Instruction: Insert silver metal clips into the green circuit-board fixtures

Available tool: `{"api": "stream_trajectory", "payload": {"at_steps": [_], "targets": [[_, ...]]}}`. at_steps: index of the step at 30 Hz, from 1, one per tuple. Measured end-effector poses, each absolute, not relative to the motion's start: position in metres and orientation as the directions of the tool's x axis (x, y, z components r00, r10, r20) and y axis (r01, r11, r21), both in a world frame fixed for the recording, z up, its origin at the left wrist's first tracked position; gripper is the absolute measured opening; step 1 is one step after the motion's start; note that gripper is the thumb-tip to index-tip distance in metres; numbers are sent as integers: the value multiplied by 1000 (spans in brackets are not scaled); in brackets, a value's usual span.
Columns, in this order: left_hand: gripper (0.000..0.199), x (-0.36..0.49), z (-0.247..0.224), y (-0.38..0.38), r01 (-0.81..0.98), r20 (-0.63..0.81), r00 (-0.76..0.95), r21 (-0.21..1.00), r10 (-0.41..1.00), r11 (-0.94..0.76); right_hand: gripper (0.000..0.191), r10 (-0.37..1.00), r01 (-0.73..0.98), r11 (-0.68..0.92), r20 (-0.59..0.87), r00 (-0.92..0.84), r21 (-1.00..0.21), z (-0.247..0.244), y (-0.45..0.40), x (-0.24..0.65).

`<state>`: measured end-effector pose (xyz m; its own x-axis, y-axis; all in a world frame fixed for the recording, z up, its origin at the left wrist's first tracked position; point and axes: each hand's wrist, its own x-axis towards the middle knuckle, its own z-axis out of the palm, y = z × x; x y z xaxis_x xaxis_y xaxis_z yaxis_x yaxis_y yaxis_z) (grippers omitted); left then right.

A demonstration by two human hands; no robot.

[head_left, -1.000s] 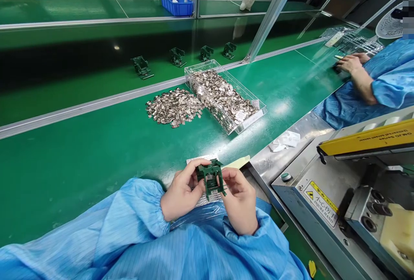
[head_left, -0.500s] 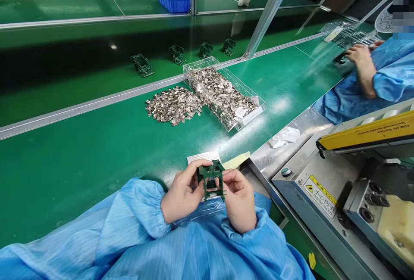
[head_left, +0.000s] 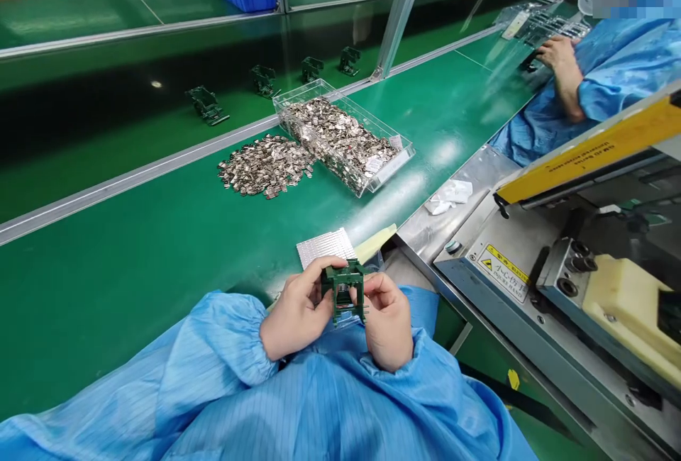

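So the left hand (head_left: pixel 298 312) and right hand (head_left: pixel 388 319) are both pinching the dark green plastic frame (head_left: pixel 345 292), one on each side, just below the middle of the frame. A metal parts pile (head_left: pixel 267 166) sits on the green desk (head_left: pixel 133 284), touching the clear tray (head_left: pixel 391 177).

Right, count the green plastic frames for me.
5: one frame held by left hand and right hand; four frames along the dark belt, beyond the metal pieces. The dark item by the co-worker's hand is too unclear to count.
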<state>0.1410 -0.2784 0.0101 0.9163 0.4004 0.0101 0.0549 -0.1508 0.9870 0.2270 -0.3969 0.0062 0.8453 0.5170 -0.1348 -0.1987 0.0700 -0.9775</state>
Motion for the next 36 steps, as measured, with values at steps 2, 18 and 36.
{"api": "stream_trajectory", "payload": {"at_steps": [2,18,36], "targets": [[37,141,9,-278,46,10,932,988,362,-145,27,529,-201,74,-132,838,-977,3,-404,228],[35,197,-4,-258,-73,146,897,980,417,-187,50,732,-60,-20,-56,680,-998,-57,-416,249],[35,196,-8,-253,9,73,896,983,438,-183,46,794,126,83,142,592,-989,-84,-419,258]]}}
